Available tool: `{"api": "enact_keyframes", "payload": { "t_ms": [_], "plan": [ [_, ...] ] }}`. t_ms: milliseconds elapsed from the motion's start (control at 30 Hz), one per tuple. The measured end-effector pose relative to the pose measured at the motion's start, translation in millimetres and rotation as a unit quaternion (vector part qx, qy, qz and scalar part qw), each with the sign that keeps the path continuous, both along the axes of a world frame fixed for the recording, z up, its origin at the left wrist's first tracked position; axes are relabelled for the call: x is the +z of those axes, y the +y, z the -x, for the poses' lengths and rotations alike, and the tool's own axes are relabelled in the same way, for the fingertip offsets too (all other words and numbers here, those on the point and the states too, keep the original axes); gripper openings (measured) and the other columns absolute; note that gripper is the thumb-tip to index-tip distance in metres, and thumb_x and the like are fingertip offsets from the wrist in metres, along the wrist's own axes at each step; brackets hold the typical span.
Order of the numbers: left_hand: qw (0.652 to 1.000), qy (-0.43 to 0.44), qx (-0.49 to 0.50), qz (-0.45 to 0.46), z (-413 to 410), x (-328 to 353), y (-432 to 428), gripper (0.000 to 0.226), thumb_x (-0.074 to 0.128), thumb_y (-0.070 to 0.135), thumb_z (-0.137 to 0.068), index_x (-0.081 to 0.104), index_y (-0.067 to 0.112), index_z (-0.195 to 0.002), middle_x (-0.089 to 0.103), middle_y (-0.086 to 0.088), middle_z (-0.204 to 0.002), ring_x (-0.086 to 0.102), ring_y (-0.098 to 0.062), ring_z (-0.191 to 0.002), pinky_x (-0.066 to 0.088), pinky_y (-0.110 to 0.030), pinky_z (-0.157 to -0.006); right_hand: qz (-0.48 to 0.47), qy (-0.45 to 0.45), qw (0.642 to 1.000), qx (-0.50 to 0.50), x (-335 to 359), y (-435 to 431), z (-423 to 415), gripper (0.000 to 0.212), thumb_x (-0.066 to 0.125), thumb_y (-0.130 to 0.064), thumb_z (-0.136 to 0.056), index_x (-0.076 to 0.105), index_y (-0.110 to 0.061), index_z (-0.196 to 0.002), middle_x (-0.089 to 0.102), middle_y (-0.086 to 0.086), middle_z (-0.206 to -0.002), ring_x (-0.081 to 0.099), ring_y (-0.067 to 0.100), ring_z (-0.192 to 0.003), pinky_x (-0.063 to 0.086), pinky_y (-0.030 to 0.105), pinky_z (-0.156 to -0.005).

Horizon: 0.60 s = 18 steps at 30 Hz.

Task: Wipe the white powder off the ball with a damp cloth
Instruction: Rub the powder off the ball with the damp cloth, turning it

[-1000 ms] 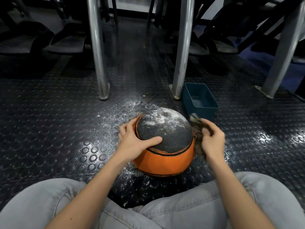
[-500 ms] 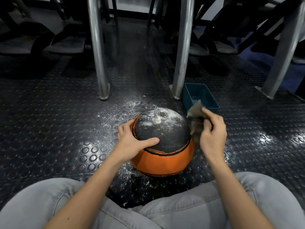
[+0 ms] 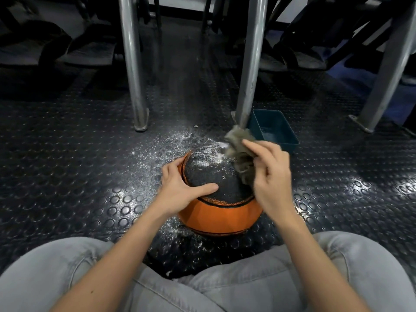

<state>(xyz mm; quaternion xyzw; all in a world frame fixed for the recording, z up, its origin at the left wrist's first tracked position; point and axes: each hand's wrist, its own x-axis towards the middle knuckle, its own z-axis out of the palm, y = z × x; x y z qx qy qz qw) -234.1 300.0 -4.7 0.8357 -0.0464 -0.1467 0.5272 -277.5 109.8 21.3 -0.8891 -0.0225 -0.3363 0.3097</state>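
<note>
Dark studded rubber floor (image 3: pixel 67 167), glossy under light; steel posts (image 3: pixel 132 64)

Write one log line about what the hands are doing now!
left hand: steadies orange-and-black rubber ball | right hand: holds crumpled grey cloth against ball | white powder: on far top
</note>
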Motion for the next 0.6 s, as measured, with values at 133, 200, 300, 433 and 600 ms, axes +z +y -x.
{"api": "enact_keyframes", "payload": {
  "t_ms": [133,200,300,433,600],
  "plan": [
    [1.0,-0.003,-0.001,-0.01,-1.2,-1.8,1.1,0.135,0.063,0.08,-0.027,0.018,0.03,-0.144,0.018,0.012,-0.131,0.019,-0.018,-0.138,0.019,-0.049,-0.117,0.064,0.035,0.997,0.013,-21.2,-6.2,-9.2,0.042,0.035,-0.009,-0.09,0.066,-0.025,-0.114,0.057,0.0,-0.119,0.04,0.017,-0.099,0.033,0.029,-0.081],
    [1.0,-0.012,-0.008,-0.027,0.6,-0.8,-0.9,0.134,0.06,0.082,-0.029,0.016,0.032,-0.144,0.018,0.011,-0.134,0.017,-0.018,-0.138,0.016,-0.051,-0.116,-0.064,0.08,0.993,-0.053,-23.3,-25.3,-13.4,0.042,0.037,0.001,-0.093,0.065,-0.023,-0.112,0.058,0.003,-0.116,0.046,0.02,-0.103,0.034,0.024,-0.085],
    [0.999,-0.014,-0.014,-0.025,2.1,-2.1,-3.6,0.133,0.06,0.083,-0.029,0.015,0.034,-0.144,0.016,0.013,-0.135,0.015,-0.018,-0.139,0.014,-0.052,-0.116,-0.346,0.087,0.928,-0.108,-13.8,-38.2,-13.9,0.039,0.039,0.003,-0.096,0.062,-0.026,-0.11,0.06,0.003,-0.119,0.055,0.019,-0.114,0.043,0.029,-0.1],
    [1.0,-0.009,-0.01,-0.023,1.3,-5.9,-0.9,0.134,0.062,0.084,-0.029,0.014,0.034,-0.144,0.016,0.013,-0.138,0.017,-0.018,-0.139,0.017,-0.052,-0.116,-0.618,0.062,0.783,-0.029,3.8,-40.2,-10.6,0.033,0.037,-0.008,-0.098,0.064,-0.024,-0.109,0.067,0.006,-0.116,0.063,0.023,-0.108,0.05,0.043,-0.094],
    [1.0,0.003,-0.011,-0.023,-0.8,-4.2,2.1,0.136,0.061,0.083,-0.027,0.014,0.031,-0.144,0.016,0.01,-0.14,0.017,-0.019,-0.139,0.017,-0.051,-0.116,-0.785,0.086,0.611,0.05,10.6,-46.0,-3.8,0.06,0.062,-0.029,-0.063,0.059,-0.018,-0.123,0.063,0.012,-0.12,0.058,0.029,-0.112,0.048,0.04,-0.088]
  ]
}}
